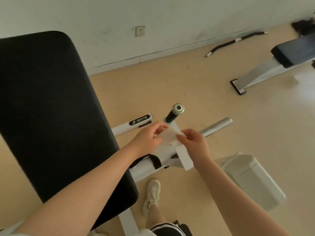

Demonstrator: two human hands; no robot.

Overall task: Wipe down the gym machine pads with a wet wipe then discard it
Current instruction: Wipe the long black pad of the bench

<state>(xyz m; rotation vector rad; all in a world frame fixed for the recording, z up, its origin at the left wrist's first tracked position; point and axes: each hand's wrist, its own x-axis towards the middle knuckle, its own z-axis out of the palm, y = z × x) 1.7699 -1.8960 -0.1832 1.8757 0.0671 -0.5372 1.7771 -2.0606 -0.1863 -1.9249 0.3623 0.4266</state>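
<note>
A thin white wet wipe (167, 137) is stretched between both hands above the machine's white frame. My left hand (148, 136) pinches its left edge and my right hand (194, 142) pinches its right corner. The large black pad (49, 106) of the gym machine fills the left side, just left of my left forearm. A grey-white lidded bin (252, 179) stands on the floor at the lower right, below my right forearm.
The machine's white frame (134, 126) carries a black-gripped handle (173, 113) and a chrome bar (216, 126) behind my hands. Another bench (289, 53) stands at the far right. A black curved bar (235, 42) lies by the wall. My white shoe (152, 195) rests on the tan floor.
</note>
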